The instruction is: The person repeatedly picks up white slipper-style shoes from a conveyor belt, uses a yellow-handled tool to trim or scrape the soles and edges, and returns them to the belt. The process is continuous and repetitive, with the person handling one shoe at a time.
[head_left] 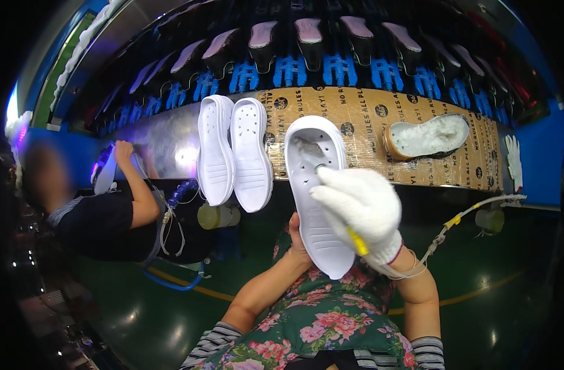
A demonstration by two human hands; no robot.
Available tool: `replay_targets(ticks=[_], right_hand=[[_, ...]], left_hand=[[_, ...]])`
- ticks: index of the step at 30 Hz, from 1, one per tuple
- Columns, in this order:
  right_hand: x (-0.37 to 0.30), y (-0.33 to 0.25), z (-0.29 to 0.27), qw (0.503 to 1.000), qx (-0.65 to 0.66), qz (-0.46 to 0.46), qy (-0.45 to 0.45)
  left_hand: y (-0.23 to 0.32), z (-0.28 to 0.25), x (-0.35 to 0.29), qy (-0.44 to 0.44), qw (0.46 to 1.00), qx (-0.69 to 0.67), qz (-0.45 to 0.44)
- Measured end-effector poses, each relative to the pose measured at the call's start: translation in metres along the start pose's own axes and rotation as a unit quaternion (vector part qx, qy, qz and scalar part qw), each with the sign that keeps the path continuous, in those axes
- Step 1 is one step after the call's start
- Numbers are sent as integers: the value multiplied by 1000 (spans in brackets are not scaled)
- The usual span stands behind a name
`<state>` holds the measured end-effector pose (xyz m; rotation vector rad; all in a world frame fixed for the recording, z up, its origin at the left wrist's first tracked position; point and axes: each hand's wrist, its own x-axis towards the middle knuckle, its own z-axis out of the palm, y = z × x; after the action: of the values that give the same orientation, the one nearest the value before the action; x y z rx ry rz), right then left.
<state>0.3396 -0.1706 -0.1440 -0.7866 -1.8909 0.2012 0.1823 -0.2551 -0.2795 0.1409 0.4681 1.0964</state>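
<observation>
A white shoe sole (316, 213) is tilted up in front of me, its hollow inner side facing me. My left hand (299, 240), bare, is closed around the sole's lower left edge, most of its fingers hidden behind it. In a white knitted glove, my right hand (362, 206) grips a brush (308, 149). The grey bristles touch the inside of the sole's rounded upper end. Yellow tape shows at the brush's rear, by my wrist, and a thin tube (439, 239) runs from there to the right. The glove hides most of the handle.
Two white soles (234, 154) stand side by side on the bench edge. A sole with a whitish coated inside (433, 135) lies on printed cardboard (362, 105). Shoe lasts (310, 31) on blue clamps line the back. At left, a co-worker (103, 213) holds a sole; a white glove (513, 161) hangs right.
</observation>
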Motion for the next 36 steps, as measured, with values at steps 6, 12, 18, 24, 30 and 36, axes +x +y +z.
replay_targets(ticks=[6, 12, 18, 24, 30, 36], right_hand=[[-8, -3, -3, 979, 182, 78, -51], [-19, 5, 17, 999, 45, -2, -2], [-21, 18, 2, 979, 172, 107, -21], [-32, -9, 21, 979, 195, 41, -49], [-31, 3, 16, 994, 105, 9, -37], [-32, 8, -3, 948, 290, 39, -127]], left_hand=[[2, -35, 10, 22, 998, -56, 16], [16, -12, 29, 21, 998, -20, 49], [28, 10, 44, -69, 983, -145, 93], [36, 28, 56, -177, 968, -165, 64], [54, 24, 59, -156, 977, -139, 39], [62, 31, 65, -211, 965, -150, 33]])
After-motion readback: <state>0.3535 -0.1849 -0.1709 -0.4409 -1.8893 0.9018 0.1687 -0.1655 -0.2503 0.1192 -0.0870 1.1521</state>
